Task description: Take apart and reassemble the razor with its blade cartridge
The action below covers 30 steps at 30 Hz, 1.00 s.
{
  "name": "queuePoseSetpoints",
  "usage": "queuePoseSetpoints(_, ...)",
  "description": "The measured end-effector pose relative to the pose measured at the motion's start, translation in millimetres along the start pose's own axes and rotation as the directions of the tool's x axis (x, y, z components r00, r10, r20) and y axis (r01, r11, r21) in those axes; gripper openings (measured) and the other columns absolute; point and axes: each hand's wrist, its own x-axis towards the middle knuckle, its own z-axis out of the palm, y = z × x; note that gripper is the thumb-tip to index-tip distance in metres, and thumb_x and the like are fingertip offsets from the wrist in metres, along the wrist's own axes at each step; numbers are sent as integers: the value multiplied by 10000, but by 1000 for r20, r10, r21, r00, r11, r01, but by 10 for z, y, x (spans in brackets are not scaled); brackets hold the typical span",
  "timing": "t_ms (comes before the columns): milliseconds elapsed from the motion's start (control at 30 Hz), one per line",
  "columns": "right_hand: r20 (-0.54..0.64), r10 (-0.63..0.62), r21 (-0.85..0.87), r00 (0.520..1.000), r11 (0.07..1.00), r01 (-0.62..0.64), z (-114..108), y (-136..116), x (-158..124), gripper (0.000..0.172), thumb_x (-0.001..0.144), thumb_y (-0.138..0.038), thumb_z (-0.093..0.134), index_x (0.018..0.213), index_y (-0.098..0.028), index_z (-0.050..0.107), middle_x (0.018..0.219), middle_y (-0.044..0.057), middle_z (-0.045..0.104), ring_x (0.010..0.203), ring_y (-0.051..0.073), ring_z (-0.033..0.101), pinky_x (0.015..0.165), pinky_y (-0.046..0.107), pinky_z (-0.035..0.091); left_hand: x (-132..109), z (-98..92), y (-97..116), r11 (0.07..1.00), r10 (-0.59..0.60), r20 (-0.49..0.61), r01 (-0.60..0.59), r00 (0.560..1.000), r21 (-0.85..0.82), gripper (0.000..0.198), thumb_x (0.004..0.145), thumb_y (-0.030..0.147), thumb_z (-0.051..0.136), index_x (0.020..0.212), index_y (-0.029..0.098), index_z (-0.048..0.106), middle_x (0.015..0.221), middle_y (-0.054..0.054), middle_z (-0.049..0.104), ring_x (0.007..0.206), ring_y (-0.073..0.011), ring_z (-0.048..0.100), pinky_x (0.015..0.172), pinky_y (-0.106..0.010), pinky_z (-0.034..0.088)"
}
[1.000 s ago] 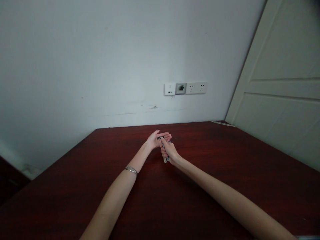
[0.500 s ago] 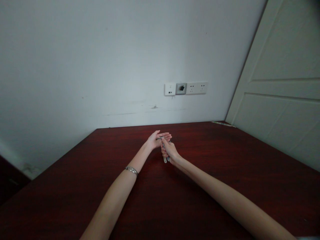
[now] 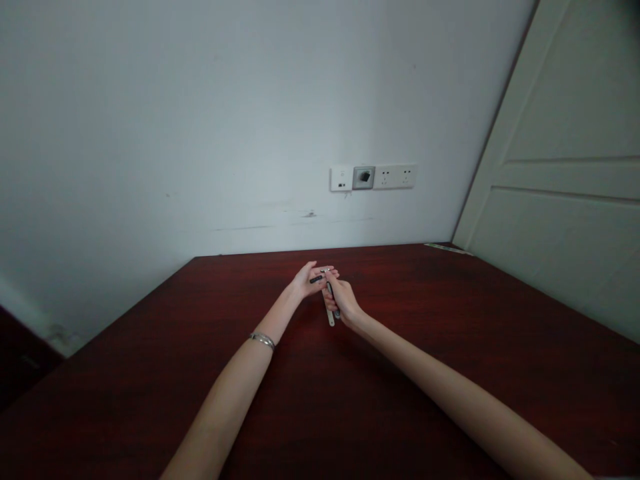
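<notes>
Over the dark red table (image 3: 450,347), the right hand (image 3: 342,303) was closed around a slim silver razor (image 3: 330,301), its long axis running toward the person, head pointing away. The left hand (image 3: 310,279) lay half open, fingers touching the razor's dark head.

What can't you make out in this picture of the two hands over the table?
- Head view: the slim silver tool in the right hand is too small to identify; fingers cover its middle.
- The small dark piece at the left hand: too tiny.
- The wall sockets: details too small.
</notes>
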Motion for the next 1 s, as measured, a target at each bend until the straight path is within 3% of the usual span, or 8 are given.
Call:
queuePoseSetpoints(233, -19, -36, 1, 999, 999, 36, -80, -58, 67, 386, 720, -536, 569, 644, -177, 452, 411, -83, 354, 326, 34, 259, 317, 176, 185, -64, -249, 81, 989, 150, -160, -145, 976, 41, 469, 896, 348, 318, 1114, 2, 549, 851, -217, 675, 791, -256, 672, 746, -355, 529)
queuePoseSetpoints(433, -8, -4, 14, 1000, 1000, 4, -140, -63, 113, 322, 753, -461, 510, 744, -141, 540, 424, -81, 370, 324, 43, 280, 334, 187, 201, -47, -396, 30, 934, 333, -305, -267, 892, 237, 438, 919, 357, 289, 969, 62, 609, 705, -141, 680, 653, -190, 667, 675, -275, 516)
queuePoseSetpoints(800, -14, 18, -3, 1000, 1000, -18, -177, -71, 138, 293, 758, -385, 490, 824, -112, 575, 442, -69, 391, 343, 52, 299, 338, 192, 219, 79, -510, -39, 749, 577, -308, -340, 757, 568, 434, 894, 329, 364, 631, 101, 623, 662, -113, 669, 598, -145, 635, 660, -246, 484)
queuePoseSetpoints(1000, -38, 25, 4, 999, 1000, -24, -163, -92, 137, 267, 769, -296, 428, 850, -92, 580, 440, -64, 397, 345, 55, 296, 339, 189, 219, 98, -553, -56, 719, 604, -302, -341, 738, 605, 483, 863, 415, 355, 631, 96, 633, 709, -126, 683, 644, -168, 650, 721, -302, 490)
